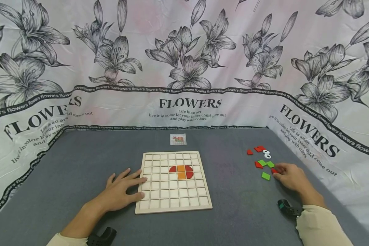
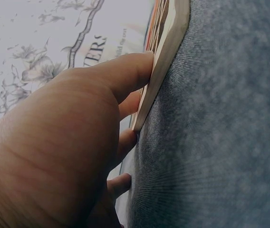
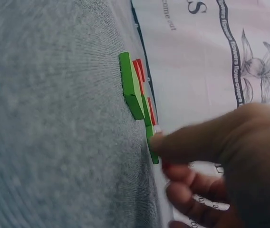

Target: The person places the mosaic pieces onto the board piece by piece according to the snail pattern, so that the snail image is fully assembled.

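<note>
A wooden grid board [image 1: 164,194] lies in front of me, with two orange squares [image 1: 181,172] and red rounded pieces [image 1: 189,172] set in its cells. My left hand [image 1: 118,193] rests at the board's left edge, fingers spread. In the left wrist view, the thumb [image 2: 130,71] touches the board's side. Over at the right, my right hand [image 1: 292,177] pinches a small red piece [image 1: 274,171] between thumb and fingers; its shape is mostly hidden. Close by lie green tiles [image 1: 265,176], more red pieces [image 1: 258,165] and white rings [image 1: 267,156].
A small printed card [image 1: 178,139] with a coloured picture on a grid lies behind the board. The grey tabletop [image 1: 230,205] meets a flower-printed curtain [image 1: 187,112] at the back and sides. Each wrist wears a black band [image 1: 289,208].
</note>
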The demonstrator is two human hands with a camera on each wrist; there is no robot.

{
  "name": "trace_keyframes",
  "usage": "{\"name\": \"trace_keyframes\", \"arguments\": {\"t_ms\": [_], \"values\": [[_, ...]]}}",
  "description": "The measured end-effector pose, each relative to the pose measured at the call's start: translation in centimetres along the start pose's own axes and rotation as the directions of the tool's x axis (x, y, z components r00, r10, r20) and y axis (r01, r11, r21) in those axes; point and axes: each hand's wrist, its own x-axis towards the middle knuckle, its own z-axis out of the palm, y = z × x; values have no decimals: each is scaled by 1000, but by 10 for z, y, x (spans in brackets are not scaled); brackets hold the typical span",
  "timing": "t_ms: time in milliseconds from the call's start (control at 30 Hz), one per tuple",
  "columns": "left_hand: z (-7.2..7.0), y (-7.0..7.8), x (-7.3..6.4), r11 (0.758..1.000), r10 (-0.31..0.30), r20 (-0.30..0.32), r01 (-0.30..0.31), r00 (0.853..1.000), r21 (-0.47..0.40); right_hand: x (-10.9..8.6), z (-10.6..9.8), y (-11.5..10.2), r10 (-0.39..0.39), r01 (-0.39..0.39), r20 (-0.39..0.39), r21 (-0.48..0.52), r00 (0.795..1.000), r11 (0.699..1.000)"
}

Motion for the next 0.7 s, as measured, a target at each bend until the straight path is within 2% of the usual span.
{"name": "trace_keyframes", "arguments": {"t_ms": [100, 200, 333, 633, 700], "values": [[0, 0, -1, 1000, -1, -1, 1, 1000, -3, 1, -2, -6, -14, 15, -49, 21, 999, 1000], [0, 0, -1, 1000, -5, 0, 5, 1000, -5, 2, -4, -13, -58, 62, -126, 30, 990, 998], [-1, 0, 0, 1000, -9, 2, 9, 1000, -6, 3, -8, -29, -125, 133, -214, 26, 969, 991], [-3, 1, 0, 1000, -16, 14, 17, 1000, -23, 4, -18, -82, -239, 269, -297, 65, 924, 961], [-3, 1, 0, 1000, -17, 14, 17, 1000, -26, 5, -20, -93, -275, 313, -323, 69, 905, 947]]}}
